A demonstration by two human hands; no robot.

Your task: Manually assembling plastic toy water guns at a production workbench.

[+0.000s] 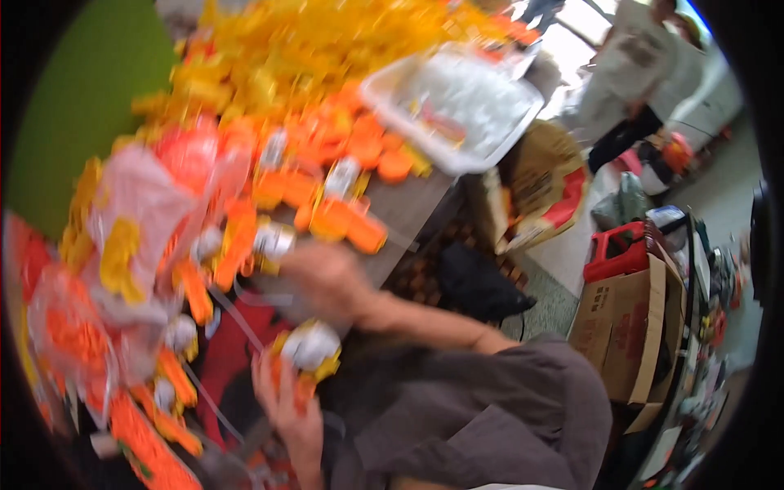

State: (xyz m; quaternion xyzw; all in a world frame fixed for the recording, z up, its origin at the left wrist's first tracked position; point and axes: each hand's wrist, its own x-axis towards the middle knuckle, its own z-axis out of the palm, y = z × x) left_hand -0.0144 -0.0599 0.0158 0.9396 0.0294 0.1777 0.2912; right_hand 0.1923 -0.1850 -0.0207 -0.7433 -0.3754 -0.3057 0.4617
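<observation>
Orange-and-white toy (309, 349) gripped in left hand (287, 408); blurred right hand's (327, 278) grip unclear

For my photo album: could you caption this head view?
Left hand holds an orange-and-white toy piece; right hand reaches toward a blurred orange pile.

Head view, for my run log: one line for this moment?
left hand: holds orange-white toy part | right hand: blurred, over orange parts | tray: behind

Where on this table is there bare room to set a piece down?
One bare grey patch of table, between the white tray and the orange parts. Everywhere left of it is crowded: orange and yellow parts and clear bags, up to the right hand.
</observation>
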